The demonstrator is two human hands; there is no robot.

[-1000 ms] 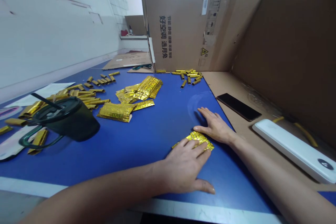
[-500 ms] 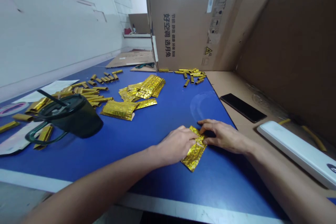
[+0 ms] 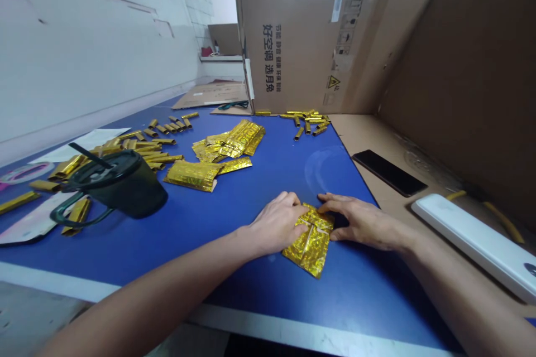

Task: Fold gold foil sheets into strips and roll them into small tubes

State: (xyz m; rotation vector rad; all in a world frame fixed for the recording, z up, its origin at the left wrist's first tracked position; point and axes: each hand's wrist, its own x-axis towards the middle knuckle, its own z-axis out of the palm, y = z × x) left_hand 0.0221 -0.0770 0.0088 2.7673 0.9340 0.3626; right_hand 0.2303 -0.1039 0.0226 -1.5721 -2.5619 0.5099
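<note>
A gold foil sheet point(image 3: 309, 245) lies on the blue table point(image 3: 234, 217) near the front edge, its far end partly folded. My left hand point(image 3: 276, 223) has its curled fingers pinching the sheet's far left corner. My right hand point(image 3: 360, 222) presses and pinches the far right corner. The two hands almost meet over the fold.
A dark cup with a straw point(image 3: 119, 184) stands at the left. Flat gold sheets point(image 3: 228, 145) and several rolled gold tubes point(image 3: 142, 145) lie beyond, with more tubes point(image 3: 307, 120) by the cardboard box point(image 3: 301, 39). A black phone point(image 3: 389, 172) and a white bar point(image 3: 473, 242) lie at the right.
Both hands went from lying flat on the gold sheet to pinching its far end. The sheet has turned lengthwise toward me, and its far edge is now folded over.
</note>
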